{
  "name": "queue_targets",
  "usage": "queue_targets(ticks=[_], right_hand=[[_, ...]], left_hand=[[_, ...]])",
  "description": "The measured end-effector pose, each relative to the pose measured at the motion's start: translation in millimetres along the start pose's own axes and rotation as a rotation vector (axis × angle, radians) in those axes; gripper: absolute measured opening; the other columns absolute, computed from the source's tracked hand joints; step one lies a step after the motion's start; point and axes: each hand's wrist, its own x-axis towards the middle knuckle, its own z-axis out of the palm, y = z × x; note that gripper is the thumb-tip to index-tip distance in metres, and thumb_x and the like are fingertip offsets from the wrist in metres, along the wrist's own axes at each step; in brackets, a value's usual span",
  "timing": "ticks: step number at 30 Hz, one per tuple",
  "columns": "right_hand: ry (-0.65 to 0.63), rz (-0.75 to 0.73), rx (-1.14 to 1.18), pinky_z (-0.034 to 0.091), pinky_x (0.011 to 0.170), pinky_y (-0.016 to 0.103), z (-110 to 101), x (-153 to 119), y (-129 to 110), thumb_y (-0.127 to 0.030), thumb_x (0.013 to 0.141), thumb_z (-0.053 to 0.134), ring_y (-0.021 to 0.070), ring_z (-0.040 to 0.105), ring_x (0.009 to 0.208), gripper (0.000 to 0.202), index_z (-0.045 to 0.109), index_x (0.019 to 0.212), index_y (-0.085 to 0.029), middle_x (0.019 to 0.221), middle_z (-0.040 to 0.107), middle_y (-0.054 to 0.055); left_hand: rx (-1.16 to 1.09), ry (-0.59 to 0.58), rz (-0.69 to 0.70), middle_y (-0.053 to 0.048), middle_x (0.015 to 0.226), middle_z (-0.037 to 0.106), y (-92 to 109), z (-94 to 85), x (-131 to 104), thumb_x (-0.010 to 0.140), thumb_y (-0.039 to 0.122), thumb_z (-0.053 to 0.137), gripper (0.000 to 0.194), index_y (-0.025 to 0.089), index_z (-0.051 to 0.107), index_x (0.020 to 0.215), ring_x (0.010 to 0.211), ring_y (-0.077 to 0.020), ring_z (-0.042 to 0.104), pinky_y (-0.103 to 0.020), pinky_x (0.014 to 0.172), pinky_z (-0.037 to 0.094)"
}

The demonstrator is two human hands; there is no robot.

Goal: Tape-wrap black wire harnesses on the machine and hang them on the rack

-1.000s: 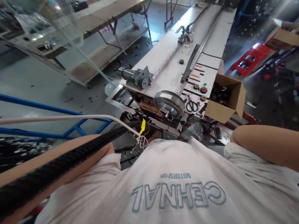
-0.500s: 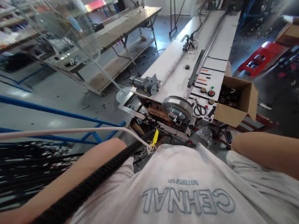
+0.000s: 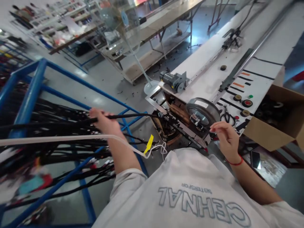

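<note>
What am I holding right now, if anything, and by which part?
Your left hand seems to hold a black cable partway along its length, with cable showing on both sides. Nothing shows in your right hand.

Blue rack (image 3: 78, 77), yellow tag (image 3: 148, 144), white shirt (image 3: 190, 177) with grey-blue lettering, red wristband (image 3: 235, 162).

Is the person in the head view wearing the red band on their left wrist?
No, the red band is around the wrist of the right hand.
</note>
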Motion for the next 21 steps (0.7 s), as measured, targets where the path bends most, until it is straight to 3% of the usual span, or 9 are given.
queue_targets(ticks=[2,3,5,7,10,12,15,18,21], right_hand=[[-0.022,0.056,0.024,0.05,0.067,0.031,7.0,5.6,6.8,-0.03,0.096,0.055,0.0163,0.059,0.072,0.012,0.065,0.091,-0.024,0.089,0.063,0.004],[-0.048,0.086,0.035,0.051,0.07,0.031,13.0,12.2,9.5,-0.033,0.095,0.056,0.0166,0.06,0.075,0.013,0.065,0.091,-0.024,0.09,0.063,0.004],[-0.144,0.18,0.088,0.051,0.076,0.032,31.9,32.5,16.3,-0.041,0.091,0.061,0.0182,0.062,0.084,0.018,0.066,0.097,-0.024,0.095,0.065,0.005],[-0.31,0.314,0.213,0.052,0.08,0.035,58.0,58.1,25.8,-0.055,0.085,0.065,0.0209,0.062,0.092,0.036,0.065,0.103,-0.024,0.101,0.067,0.006],[-0.443,0.464,0.467,0.054,0.074,0.037,90.9,92.7,41.1,-0.08,0.078,0.051,0.0234,0.062,0.089,0.061,0.064,0.1,-0.024,0.094,0.066,0.006],[-0.308,0.462,0.573,0.053,0.067,0.033,96.9,106.6,47.5,-0.082,0.079,0.044,0.0203,0.061,0.079,0.062,0.063,0.098,-0.026,0.083,0.063,0.003],[-0.085,0.441,0.571,0.048,0.055,0.024,85.5,110.2,47.1,-0.07,0.083,0.054,0.0136,0.053,0.059,0.045,0.061,0.097,-0.029,0.065,0.049,-0.004],[-0.041,0.46,0.539,0.042,0.047,0.021,69.9,101.6,35.5,-0.061,0.087,0.06,0.0105,0.041,0.044,0.033,0.059,0.091,-0.027,0.056,0.032,-0.008],[-0.053,0.391,0.629,0.036,0.041,0.02,59.7,94.3,18.6,-0.057,0.09,0.058,0.0091,0.031,0.037,0.029,0.059,0.093,-0.028,0.052,0.022,-0.01]], left_hand=[[-0.107,0.001,-0.036,0.013,0.048,0.021,-17.9,14.2,-14.2,0.093,0.048,0.053,0.04,0.019,0.035,0.07,0.039,-0.0026,0.017,-0.016,0.041,0.017],[-0.126,-0.145,-0.132,0.013,0.048,0.02,-25.3,25.4,-24.6,0.088,0.054,0.057,0.046,0.02,0.035,0.068,0.039,-0.0028,0.014,-0.017,0.039,0.013],[-0.091,-0.561,-0.39,0.012,0.047,0.023,-37.3,53.0,-49.1,0.077,0.065,0.064,0.054,0.019,0.039,0.064,0.039,-0.0022,0.014,-0.019,0.039,0.009],[-0.043,-0.916,-0.61,0.011,0.046,0.025,-47.7,82.0,-74.7,0.071,0.069,0.067,0.058,0.018,0.043,0.061,0.038,-0.0021,0.017,-0.019,0.038,0.009],[-0.017,-1.215,-0.756,0.009,0.045,0.027,-64.2,113.8,-111.0,0.07,0.072,0.067,0.062,0.019,0.04,0.056,0.038,-0.003,0.022,-0.019,0.037,0.012],[-0.018,-1.313,-0.757,0.008,0.045,0.03,-74.7,122.2,-130.0,0.072,0.073,0.064,0.064,0.02,0.035,0.054,0.038,-0.0033,0.023,-0.02,0.038,0.015],[0.012,-1.372,-0.668,0.007,0.046,0.034,-84.9,120.6,-141.8,0.076,0.072,0.061,0.063,0.019,0.036,0.052,0.041,-0.0043,0.028,-0.021,0.04,0.022],[-0.031,-1.323,-0.599,0.003,0.052,0.044,-86.6,118.2,-137.6,0.073,0.071,0.065,0.058,0.016,0.053,0.064,0.05,-0.008,0.042,-0.022,0.05,0.037],[-0.261,-1.344,-0.707,0.001,0.057,0.051,-84.8,123.5,-138.7,0.068,0.076,0.065,0.063,0.014,0.06,0.079,0.054,-0.011,0.049,-0.025,0.057,0.044]])
